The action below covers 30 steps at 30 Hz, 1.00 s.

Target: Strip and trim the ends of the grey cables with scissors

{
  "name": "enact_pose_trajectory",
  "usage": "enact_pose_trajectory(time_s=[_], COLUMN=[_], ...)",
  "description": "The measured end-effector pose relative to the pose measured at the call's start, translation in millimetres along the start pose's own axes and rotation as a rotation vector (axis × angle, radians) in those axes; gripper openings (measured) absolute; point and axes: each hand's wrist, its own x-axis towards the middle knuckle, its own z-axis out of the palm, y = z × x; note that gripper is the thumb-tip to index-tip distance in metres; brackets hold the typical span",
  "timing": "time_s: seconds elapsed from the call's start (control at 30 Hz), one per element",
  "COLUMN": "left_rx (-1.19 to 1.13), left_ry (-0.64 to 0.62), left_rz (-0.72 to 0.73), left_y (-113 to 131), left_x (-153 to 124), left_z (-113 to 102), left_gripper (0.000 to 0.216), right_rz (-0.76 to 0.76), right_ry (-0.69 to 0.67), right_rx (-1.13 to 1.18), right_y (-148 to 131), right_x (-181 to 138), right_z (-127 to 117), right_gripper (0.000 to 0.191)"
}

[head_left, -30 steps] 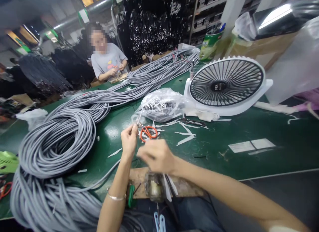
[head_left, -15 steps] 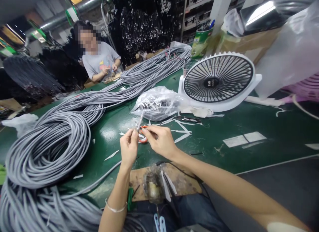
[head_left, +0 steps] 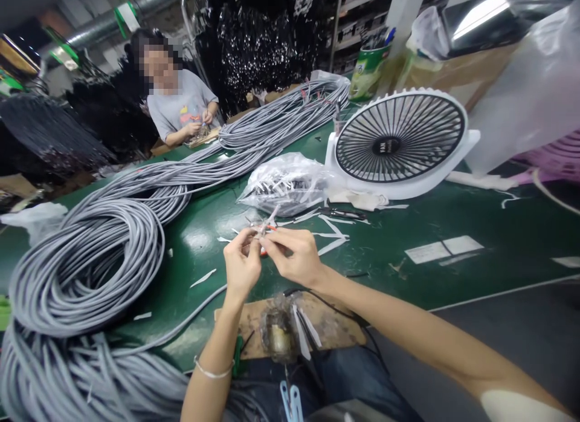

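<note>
The right hand (head_left: 292,256) has come up from the wooden board (head_left: 335,331) at the near edge of the green table (head_left: 453,283). It now meets the left hand (head_left: 242,266). Both hands pinch one small wire piece (head_left: 264,228) with their fingertips, so they work on it together. The piece is held just above the table, in front of the plastic bag (head_left: 285,183).
</note>
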Motion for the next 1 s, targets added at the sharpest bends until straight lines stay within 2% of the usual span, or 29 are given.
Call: enact_pose_trajectory(time_s=[0.1,0.2,0.23,0.27,0.37,0.4,0.47,0.57,0.7,0.77,0.9,0.93,1.0], left_rx=[-0.002,-0.089,-0.157,-0.226,-0.334,-0.334,-0.308,-0.258,-0.196,-0.155,-0.157,-0.195,-0.292], left_ry=[0.073,0.174,0.183,0.176,0.129,0.118,0.111,0.086,0.106,0.144,0.143,0.136,0.102], left_rz=[-0.029,-0.183,-0.237,-0.270,-0.254,-0.234,-0.205,-0.187,-0.203,-0.205,-0.194,-0.202,-0.234], left_y=[-7,-15,-17,-18,-15,-13,-10,-7,-6,-5,-1,0,2], left_x=[9,22,25,26,23,21,17,14,12,10,7,6,6], left_z=[-3,-10,-11,-12,-10,-8,-3,1,3,3,1,1,-1], left_gripper=[0.016,0.021,0.024,0.027,0.031,0.031,0.031,0.031,0.030,0.030,0.035,0.037,0.043], right_rz=[-0.234,-0.472,-0.442,-0.309,0.263,0.389,0.536,0.627,0.599,0.554,0.498,0.495,0.469], right_ry=[0.030,0.033,0.047,0.067,0.111,0.095,0.036,-0.001,0.091,0.174,0.468,0.461,0.277], right_rx=[-0.018,0.094,0.120,0.113,0.090,0.127,0.242,0.399,0.463,0.482,0.445,0.392,0.235], right_y=[-11,-21,-22,-20,-8,-4,4,6,3,4,13,15,16], right_x=[-5,-8,-8,-7,2,5,9,11,12,16,25,25,24], right_z=[0,1,1,1,3,3,5,8,6,0,-12,-14,-13], right_gripper=[0.026,0.028,0.028,0.026,0.021,0.023,0.029,0.029,0.019,0.018,0.018,0.018,0.018])
